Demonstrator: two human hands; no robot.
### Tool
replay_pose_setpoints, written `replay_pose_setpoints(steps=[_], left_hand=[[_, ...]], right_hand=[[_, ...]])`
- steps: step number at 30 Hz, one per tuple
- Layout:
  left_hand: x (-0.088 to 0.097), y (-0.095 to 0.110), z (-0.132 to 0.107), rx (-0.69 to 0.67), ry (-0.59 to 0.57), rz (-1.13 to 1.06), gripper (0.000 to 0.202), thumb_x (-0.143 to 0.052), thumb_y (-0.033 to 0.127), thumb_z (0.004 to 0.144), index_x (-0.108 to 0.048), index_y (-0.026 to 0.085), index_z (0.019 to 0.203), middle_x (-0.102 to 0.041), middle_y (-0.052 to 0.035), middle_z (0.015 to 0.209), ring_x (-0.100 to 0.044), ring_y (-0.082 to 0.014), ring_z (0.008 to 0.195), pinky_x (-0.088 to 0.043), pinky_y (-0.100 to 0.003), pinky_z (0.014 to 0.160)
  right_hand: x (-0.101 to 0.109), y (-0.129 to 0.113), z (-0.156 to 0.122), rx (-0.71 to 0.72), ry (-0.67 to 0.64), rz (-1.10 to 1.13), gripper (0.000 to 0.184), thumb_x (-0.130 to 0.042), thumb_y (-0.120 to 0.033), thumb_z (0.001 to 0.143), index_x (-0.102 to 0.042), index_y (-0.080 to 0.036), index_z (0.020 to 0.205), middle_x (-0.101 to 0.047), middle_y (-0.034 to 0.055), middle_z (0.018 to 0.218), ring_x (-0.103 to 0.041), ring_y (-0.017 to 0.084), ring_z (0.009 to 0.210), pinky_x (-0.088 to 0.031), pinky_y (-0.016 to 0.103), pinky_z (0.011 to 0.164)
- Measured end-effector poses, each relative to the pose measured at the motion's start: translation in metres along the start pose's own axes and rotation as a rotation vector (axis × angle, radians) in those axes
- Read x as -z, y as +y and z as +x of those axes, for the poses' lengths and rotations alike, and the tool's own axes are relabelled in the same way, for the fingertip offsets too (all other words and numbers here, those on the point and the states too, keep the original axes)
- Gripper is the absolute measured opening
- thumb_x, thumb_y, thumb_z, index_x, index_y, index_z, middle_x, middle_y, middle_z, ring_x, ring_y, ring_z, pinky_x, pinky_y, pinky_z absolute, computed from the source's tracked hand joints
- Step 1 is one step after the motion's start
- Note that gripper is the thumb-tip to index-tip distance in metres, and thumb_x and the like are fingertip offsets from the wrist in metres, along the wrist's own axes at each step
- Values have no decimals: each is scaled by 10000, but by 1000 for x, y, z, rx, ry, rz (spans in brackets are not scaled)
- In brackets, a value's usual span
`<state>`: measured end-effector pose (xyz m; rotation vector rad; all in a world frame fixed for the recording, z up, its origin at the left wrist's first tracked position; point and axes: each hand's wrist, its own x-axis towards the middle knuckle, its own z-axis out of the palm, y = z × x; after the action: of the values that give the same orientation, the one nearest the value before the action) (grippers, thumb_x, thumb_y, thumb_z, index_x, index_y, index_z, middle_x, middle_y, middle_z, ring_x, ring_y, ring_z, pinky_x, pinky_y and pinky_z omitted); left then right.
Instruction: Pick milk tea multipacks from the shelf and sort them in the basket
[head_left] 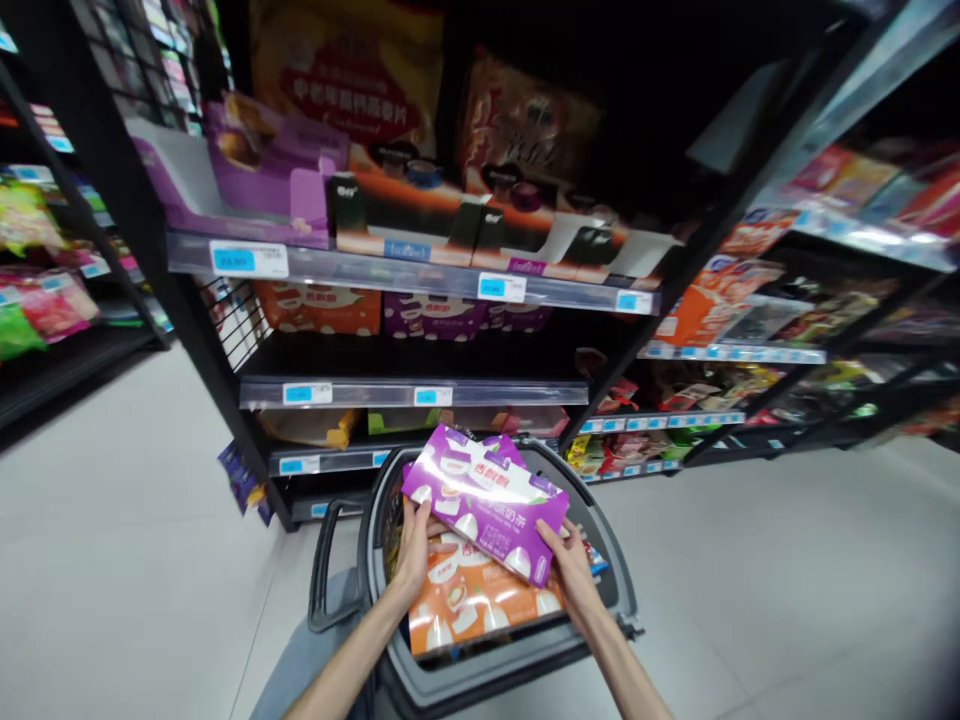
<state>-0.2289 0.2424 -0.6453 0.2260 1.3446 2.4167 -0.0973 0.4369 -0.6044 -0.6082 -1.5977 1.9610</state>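
Between my two hands is a purple box of milk tea (487, 500), tilted over the open top of a grey shopping basket (624, 575). My left hand (415, 540) grips its left end, thumb on the front face. At the lower right end, my right hand (571, 565) is closed round the edge. Beneath it an orange box (472, 610) lies in the basket, partly covered. Another purple box (504, 447) shows behind the held one. A small blue packet (596, 558) sticks out near my right wrist.
A black shelf rack stands just ahead, with purple boxes (433, 315) and orange boxes (319, 307) on its middle shelf. The basket's black handle (321, 570) juts out left. Small purple packets (244, 482) hang from the rack's left post. Pale floor tiles (150, 560) lie on both sides.
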Motion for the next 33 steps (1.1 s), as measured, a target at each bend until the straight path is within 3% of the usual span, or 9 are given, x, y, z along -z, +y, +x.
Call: replay_pose_setpoints(steps=[5,8,12,16,19,23,25,28,33], left_hand=[[1,7,3,-89,20,-45,618,-626,634,821,-458,226,1253,-693,-110,1096,-715,-270,914,-601,-377,752],[1,7,4,-125,42,-151,621,-642,627,786,-486,236,1242,-700,-76,1043,-708,-293,928,-590,-422,807],[2,-1,2,-172,-2,-115,704,-643,663,746,-470,253,1290,-674,-90,1161,-657,-337,1090,-557,-453,914],[3,-4,-2,-227,-8,289,657,-605,699,784,-508,252,1255,-640,-100,1246,-560,-330,1259,-483,-430,1049],[-2,6,-5,-154,-128,475,598,-560,720,816,-568,221,1144,-688,-113,1111,-635,-325,1130,-513,-442,991],[-6,34,-16,-9,-478,617,518,-542,671,869,-631,168,949,-717,-111,913,-672,-234,726,-543,-328,642],[-4,55,-26,-44,-584,735,457,-559,613,892,-646,165,868,-712,-83,794,-636,-196,637,-508,-289,596],[-4,96,-43,-356,-497,912,314,-625,511,887,-663,199,900,-711,-52,771,-663,-211,705,-534,-307,685],[-29,166,-46,-1192,-369,1170,394,-769,315,792,-607,269,1149,-637,-83,1227,-598,-291,1147,-472,-480,1027]], right_hand=[[-11,-23,-8,93,-132,55,902,-869,-502,634,-426,-239,1375,-726,83,1020,-717,256,789,-595,357,694],[-19,-33,-18,199,-156,74,961,-879,-478,626,-386,-247,1418,-698,116,1164,-684,309,1051,-554,433,932],[-21,-40,-24,201,-66,213,1011,-900,-441,590,-356,-254,1421,-695,121,1180,-689,323,1038,-558,474,924],[-8,-52,-22,206,38,260,900,-911,-360,589,-429,-248,1341,-706,109,1146,-703,300,975,-586,445,853],[4,-62,-23,258,115,235,842,-919,-355,570,-478,-235,1278,-711,96,1123,-698,285,965,-592,412,835],[10,-71,-28,325,167,213,872,-936,-343,530,-488,-237,1271,-711,81,1122,-687,272,985,-590,384,849],[9,-74,-31,347,173,199,856,-938,-339,523,-501,-236,1251,-709,81,1127,-687,278,987,-593,391,846],[7,-76,-32,405,120,168,841,-932,-311,533,-501,-243,1252,-702,82,1150,-689,292,1005,-594,403,852],[-6,-76,-28,434,-137,122,946,-924,-226,540,-404,-268,1329,-691,73,1176,-691,298,1041,-580,424,904]])
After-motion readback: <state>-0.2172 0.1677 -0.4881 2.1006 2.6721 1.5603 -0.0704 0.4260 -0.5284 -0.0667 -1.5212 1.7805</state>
